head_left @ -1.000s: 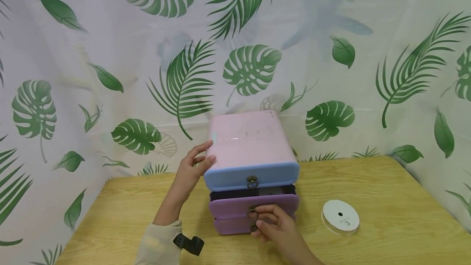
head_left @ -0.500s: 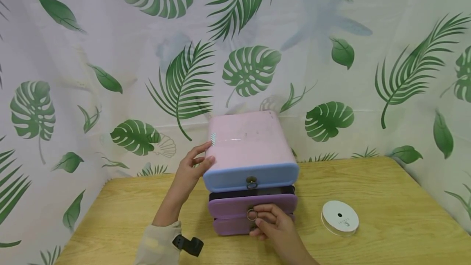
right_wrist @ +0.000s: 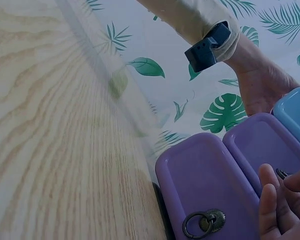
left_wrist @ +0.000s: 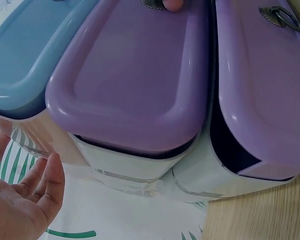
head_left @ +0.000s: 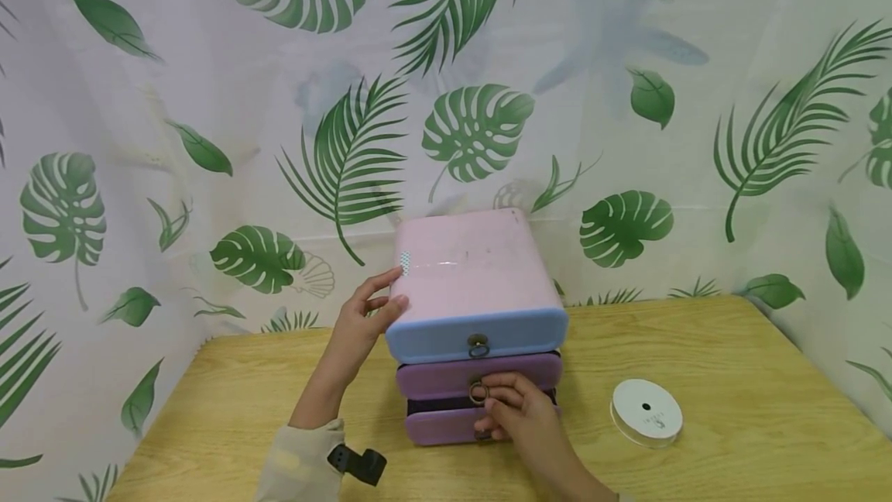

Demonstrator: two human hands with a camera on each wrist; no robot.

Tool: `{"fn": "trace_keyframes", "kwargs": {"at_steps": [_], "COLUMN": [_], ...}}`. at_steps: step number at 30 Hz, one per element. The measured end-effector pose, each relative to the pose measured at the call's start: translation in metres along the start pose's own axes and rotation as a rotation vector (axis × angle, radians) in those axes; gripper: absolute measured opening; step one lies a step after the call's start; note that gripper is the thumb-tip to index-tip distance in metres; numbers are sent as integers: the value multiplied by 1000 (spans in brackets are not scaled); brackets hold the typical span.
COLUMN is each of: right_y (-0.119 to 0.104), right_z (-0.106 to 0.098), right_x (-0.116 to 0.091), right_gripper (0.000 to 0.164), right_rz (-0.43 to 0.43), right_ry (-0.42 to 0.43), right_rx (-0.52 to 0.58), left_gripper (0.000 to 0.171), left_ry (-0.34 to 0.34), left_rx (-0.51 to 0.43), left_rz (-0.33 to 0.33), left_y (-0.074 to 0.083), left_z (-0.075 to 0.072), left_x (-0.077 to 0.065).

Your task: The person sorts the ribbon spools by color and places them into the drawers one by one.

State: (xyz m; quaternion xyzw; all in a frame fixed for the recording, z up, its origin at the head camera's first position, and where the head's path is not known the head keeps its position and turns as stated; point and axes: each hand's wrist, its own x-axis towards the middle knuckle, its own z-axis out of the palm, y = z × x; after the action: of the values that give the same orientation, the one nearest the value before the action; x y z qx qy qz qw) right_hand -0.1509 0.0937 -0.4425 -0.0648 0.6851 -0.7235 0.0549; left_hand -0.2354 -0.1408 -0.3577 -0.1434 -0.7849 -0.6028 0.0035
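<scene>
A small drawer unit with a pink top (head_left: 467, 266) stands on the table, a blue drawer (head_left: 428, 341) uppermost and two purple ones below. My right hand (head_left: 526, 417) pinches the ring pull (head_left: 471, 393) of the middle purple drawer (head_left: 432, 380), which sits nearly flush under the blue one. The bottom purple drawer (head_left: 435, 429) juts out a little, a dark gap showing above its front. At the unit's upper left edge, my left hand (head_left: 357, 325) rests its fingertips, fingers loosely spread. In the left wrist view, the fingers (left_wrist: 52, 185) lie beside the pale side wall.
A white ribbon spool (head_left: 648, 409) lies to the right of the unit on the wooden table (head_left: 732, 378). Behind it hangs a leaf-patterned cloth (head_left: 627, 146). A black device (head_left: 358, 463) is strapped at the left sleeve.
The middle purple drawer has slid inward with my right hand on its ring. The dark gap above its front has narrowed, and one now shows above the bottom drawer. My left hand stays put.
</scene>
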Motion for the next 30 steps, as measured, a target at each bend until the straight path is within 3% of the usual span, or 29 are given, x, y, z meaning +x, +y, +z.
{"fn": "trace_keyframes", "kwargs": {"at_steps": [8,17,24,30], "right_y": [3,6,9,15], "right_z": [-4,-11,-20,-27], "right_x": [2,-6,-15,-17], "right_gripper": [39,42,42,43], "right_rz": [-10,-20,-115,-21], "right_ry": [-40,-68,-116,-101], "right_rx": [30,-18,-52,-70], "left_gripper": [50,50,50,50], "left_ry": [-1,-8,-4,-6], "left_rx": [-4,-2,-1,1], "left_rz": [0,-1,-1,-3], "left_y": [0,1,0,-2], "left_z": [0,0,0,0], "left_x": [0,-2,-1,-1]}}
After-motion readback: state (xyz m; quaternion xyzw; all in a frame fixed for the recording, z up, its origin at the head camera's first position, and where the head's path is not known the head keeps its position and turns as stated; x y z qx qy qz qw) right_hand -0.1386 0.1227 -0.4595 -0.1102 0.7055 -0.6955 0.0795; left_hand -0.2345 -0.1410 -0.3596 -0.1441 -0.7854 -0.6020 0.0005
